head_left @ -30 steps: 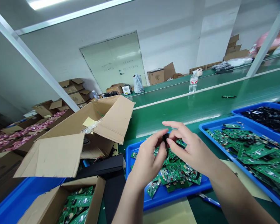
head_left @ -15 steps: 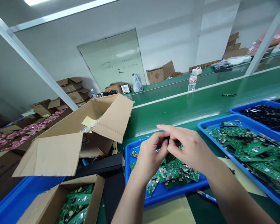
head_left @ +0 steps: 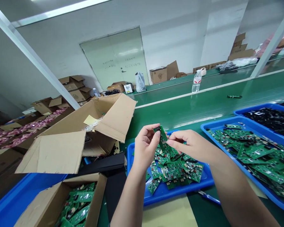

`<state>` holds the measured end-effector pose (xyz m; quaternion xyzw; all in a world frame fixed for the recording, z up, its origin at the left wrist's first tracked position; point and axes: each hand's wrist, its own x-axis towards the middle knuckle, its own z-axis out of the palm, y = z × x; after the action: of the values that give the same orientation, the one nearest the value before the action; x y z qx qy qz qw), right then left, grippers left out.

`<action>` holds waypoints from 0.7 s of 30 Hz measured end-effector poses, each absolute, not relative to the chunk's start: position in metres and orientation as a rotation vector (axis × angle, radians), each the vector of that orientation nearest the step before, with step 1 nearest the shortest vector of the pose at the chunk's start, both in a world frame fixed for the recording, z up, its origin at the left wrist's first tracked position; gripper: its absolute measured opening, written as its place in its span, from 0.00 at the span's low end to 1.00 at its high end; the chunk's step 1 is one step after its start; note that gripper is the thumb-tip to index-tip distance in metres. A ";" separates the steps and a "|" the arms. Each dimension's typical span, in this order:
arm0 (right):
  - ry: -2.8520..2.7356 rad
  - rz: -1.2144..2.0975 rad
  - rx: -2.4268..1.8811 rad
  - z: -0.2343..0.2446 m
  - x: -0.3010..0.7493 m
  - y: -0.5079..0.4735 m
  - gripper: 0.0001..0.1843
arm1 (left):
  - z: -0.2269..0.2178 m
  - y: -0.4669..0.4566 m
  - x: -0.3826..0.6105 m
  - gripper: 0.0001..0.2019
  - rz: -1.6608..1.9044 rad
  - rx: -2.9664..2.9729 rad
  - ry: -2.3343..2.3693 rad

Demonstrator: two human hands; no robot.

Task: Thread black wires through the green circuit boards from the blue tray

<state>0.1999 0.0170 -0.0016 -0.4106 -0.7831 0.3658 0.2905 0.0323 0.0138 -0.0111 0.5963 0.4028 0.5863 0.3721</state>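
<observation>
A green circuit board (head_left: 163,136) stands tilted up between my hands, with a black round part near its upper end. My left hand (head_left: 144,148) pinches that board along its left side, thumb over the face near the black part. On the opposite edge, the thumb and fingertips of my right hand (head_left: 193,145) close on the board's lower right side. Below both hands lies a blue tray (head_left: 177,193) holding a heap of similar green boards (head_left: 171,170).
To the right, a blue tray (head_left: 229,157) is piled with boards, and another behind it holds black parts (head_left: 272,121). Boards fill a small carton (head_left: 98,195) at left. An open cardboard box (head_left: 113,123), a blue-handled tool (head_left: 209,197) and a water bottle (head_left: 196,82) are also around.
My hands were pressed together around a small dark piece. Now they have moved apart slightly, and the circuit board shows upright between them, its black part visible.
</observation>
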 end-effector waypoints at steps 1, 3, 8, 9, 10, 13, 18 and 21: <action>-2.082 0.996 -1.104 -0.001 0.201 0.018 0.17 | -0.012 0.016 0.032 0.11 1.504 1.542 1.059; -2.053 1.033 -1.127 -0.001 0.203 0.019 0.15 | -0.014 0.020 0.031 0.10 1.525 1.555 1.112; -1.929 1.075 -1.145 -0.006 0.204 0.017 0.10 | -0.021 0.028 0.035 0.10 1.575 1.568 1.214; -1.897 1.073 -1.162 -0.009 0.204 0.017 0.10 | -0.023 0.030 0.037 0.10 1.551 1.596 1.228; -1.868 1.069 -1.193 -0.014 0.204 0.016 0.10 | -0.024 0.032 0.039 0.11 1.507 1.638 1.232; -1.812 1.045 -1.337 -0.029 0.212 0.014 0.09 | -0.030 0.038 0.043 0.13 1.227 1.817 1.216; -1.660 0.897 -1.759 -0.052 0.272 0.020 0.09 | -0.040 0.054 0.031 0.25 0.650 2.189 1.462; -1.457 0.754 -2.117 -0.061 0.328 0.029 0.12 | -0.051 0.065 0.020 0.26 0.136 2.317 1.757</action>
<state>0.3279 0.0287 -0.0611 -0.7694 -0.5294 0.2738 0.2296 0.0202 0.0645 -0.0508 0.7907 0.5995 0.0465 0.1151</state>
